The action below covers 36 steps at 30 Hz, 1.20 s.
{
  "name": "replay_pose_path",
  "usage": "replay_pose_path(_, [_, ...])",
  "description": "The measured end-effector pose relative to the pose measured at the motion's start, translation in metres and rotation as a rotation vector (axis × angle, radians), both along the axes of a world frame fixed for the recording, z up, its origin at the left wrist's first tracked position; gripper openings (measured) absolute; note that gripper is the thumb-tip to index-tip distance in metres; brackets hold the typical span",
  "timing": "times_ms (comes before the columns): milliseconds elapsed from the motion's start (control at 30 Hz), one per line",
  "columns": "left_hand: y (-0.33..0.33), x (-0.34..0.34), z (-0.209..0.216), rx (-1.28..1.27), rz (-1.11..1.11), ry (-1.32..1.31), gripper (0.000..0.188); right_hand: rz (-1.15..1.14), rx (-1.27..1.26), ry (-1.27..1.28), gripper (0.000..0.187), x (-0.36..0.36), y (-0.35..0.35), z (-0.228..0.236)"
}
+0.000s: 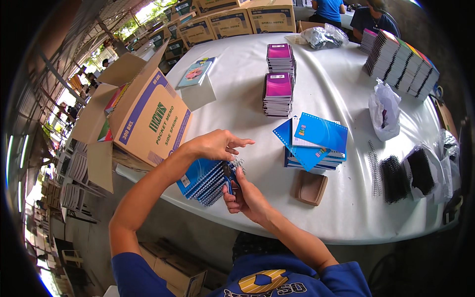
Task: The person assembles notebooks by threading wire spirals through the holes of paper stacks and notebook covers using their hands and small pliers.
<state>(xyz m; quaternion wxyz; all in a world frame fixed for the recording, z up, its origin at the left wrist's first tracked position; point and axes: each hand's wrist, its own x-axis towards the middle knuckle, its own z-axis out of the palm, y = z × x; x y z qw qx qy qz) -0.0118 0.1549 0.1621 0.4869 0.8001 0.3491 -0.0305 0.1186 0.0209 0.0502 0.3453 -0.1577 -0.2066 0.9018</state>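
Right hand [250, 199] grips pliers [227, 171]; left hand [213, 145] loosely open, far side of notebooks [197, 174]. I'd keep jaws square to coils [213, 188], avoiding neighbouring loops.

An open carton [148, 131] is placed left of the pink notebooks [278, 88], a white bag [387, 113] right; brown boxes [231, 24] are stacked behind.

Printed lettering marks the open carton [163, 111] and shirt [316, 279].
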Motion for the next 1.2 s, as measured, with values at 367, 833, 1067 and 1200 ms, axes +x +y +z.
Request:
replay_pose_path(367, [0.001,0.004,-0.004,0.050,0.009,0.086,0.067,-0.123,-0.010,-0.138,0.079,-0.008,-0.014,0.001])
replay_pose_path(833, [-0.005,0.020,0.008,0.113,-0.012,0.256,0.070,-0.153,-0.108,-0.133,0.070,-0.006,-0.021,0.010])
replay_pose_path(1067, [0.007,0.012,-0.012,0.081,-0.104,0.161,0.073,-0.091,-0.106,-0.024,0.072,0.003,-0.011,-0.004])
replay_pose_path(1200, [0.003,0.027,-0.005,0.144,-0.143,0.334,0.075,-0.055,-0.135,-0.012,0.071,0.006,-0.012,-0.014])
